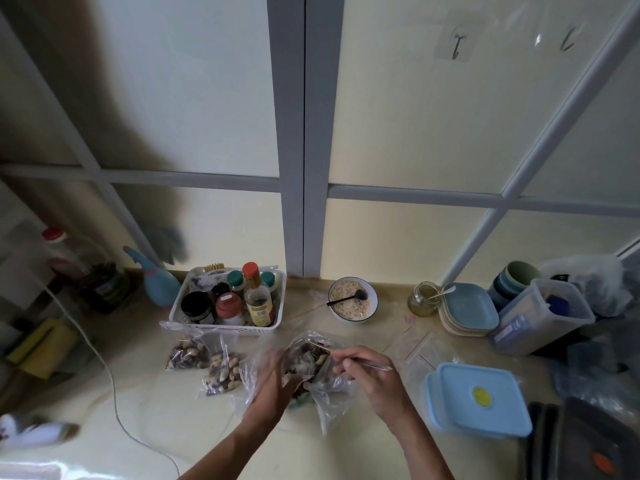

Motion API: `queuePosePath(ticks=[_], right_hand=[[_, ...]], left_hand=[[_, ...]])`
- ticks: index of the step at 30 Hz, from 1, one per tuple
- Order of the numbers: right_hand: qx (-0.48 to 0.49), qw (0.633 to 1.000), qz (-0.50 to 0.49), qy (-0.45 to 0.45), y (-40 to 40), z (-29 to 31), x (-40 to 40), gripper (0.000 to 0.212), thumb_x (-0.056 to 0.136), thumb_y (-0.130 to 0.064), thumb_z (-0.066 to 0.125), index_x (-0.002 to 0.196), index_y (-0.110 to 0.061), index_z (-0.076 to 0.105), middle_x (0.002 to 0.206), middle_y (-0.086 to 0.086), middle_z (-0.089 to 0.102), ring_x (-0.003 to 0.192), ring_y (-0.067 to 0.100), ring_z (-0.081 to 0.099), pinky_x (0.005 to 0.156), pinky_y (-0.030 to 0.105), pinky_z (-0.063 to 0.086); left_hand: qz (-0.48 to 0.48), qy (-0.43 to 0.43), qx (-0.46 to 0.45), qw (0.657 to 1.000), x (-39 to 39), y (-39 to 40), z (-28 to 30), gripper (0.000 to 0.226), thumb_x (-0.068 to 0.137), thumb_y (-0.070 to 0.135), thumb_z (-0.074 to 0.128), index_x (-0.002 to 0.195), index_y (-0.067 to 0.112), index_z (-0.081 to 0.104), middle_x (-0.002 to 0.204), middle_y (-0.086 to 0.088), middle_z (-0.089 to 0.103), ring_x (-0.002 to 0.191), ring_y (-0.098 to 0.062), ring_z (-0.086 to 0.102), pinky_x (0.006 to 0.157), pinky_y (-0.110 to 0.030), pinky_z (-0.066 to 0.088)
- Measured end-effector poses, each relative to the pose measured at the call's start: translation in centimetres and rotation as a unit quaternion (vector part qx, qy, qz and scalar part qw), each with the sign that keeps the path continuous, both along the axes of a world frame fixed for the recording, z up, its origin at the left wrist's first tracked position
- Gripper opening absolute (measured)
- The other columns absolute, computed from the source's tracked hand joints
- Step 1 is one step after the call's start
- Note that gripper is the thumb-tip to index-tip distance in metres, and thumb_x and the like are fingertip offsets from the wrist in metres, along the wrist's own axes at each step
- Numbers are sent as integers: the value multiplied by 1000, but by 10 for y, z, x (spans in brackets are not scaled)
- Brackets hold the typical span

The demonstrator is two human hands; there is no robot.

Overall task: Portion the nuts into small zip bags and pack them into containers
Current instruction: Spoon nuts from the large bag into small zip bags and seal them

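I see my left hand (273,382) curled around the side of a clear zip bag (308,362) partly filled with nuts, holding its mouth up and open just in front of the white basket (228,323) of bottles and jars. My right hand (369,374) sits at the bag's other side, fingers (341,358) pinched on a thin metal spoon (370,364) whose far end reaches into the bag's mouth. Under the held bag lies a larger crumpled clear bag (329,400), spread on the surface (145,410).

Two filled zip bags rest on the surface to the left of the held one, in front of the basket's left half: the farther bag (188,353) close to the basket, the nearer bag (223,370) overlapping its right edge. Both show pale nuts mixed with darker pieces.

To the right of the basket stands a bowl (353,299) of pale crumbs with a dark spoon in it, then a small jar (422,299) and a stack of blue plates (469,308). Empty zip bags (419,348) lie flat between the bowl and a blue lidded container (481,400), which sits well to the right of my right hand. A tall clear tub (540,317) stands behind that container.
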State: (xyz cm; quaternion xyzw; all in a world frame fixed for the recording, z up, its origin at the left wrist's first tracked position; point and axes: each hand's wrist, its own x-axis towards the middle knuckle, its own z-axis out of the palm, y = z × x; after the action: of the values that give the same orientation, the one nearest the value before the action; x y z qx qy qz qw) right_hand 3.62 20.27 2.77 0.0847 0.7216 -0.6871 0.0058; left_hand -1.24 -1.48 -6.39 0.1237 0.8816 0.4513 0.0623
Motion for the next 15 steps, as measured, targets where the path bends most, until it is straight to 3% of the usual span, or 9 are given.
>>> queuePosePath(ticks=[2,4,5,7,9,13,15], right_hand=[[-26,1000,-14,7,0,0,0,23,90,-17,62,104,-13,79,98,11,77,90,30,74,76,30,55],[-42,999,-23,11,0,0,-2,22,90,-18,61,103,-13,79,97,12,77,89,33,73,73,28,54],[-39,999,-29,13,0,-1,-3,22,91,-20,61,102,-14,79,96,13,76,87,34,72,72,28,53],[-22,998,-58,15,-2,-3,-5,25,92,-30,60,100,-16,78,90,12,76,81,33,72,69,28,53],[18,993,-115,8,-2,-7,-7,28,97,-36,55,96,-17,75,80,8,75,73,25,73,65,28,52],[153,965,-212,-34,-2,-9,-10,33,104,-28,53,77,-18,69,61,0,70,57,7,67,58,15,46],[231,952,-200,-38,-9,-15,-12,31,102,-35,55,76,-21,67,60,-5,69,55,2,65,58,21,51]], left_hand=[[-1,5,12,1000,1,-1,2,50,94,49,61,138,37,40,127,18,48,118,8,44,97,-3,32],[-1,21,9,1000,2,-2,4,51,90,69,49,133,44,39,124,21,46,118,13,41,93,0,31],[0,26,3,1000,3,-3,5,47,90,69,50,129,45,39,123,19,46,117,14,41,92,0,31],[5,15,3,1000,4,-4,7,36,95,48,61,123,46,39,120,18,47,115,17,41,89,1,33],[24,9,-3,1000,6,-7,7,42,95,30,66,121,47,38,119,21,45,114,19,41,88,-1,34],[81,-37,22,996,7,-7,11,54,97,29,64,140,38,32,124,30,41,106,26,48,82,1,42],[104,-42,24,993,7,-4,16,62,97,27,64,149,27,30,130,25,43,103,24,53,72,1,43]])
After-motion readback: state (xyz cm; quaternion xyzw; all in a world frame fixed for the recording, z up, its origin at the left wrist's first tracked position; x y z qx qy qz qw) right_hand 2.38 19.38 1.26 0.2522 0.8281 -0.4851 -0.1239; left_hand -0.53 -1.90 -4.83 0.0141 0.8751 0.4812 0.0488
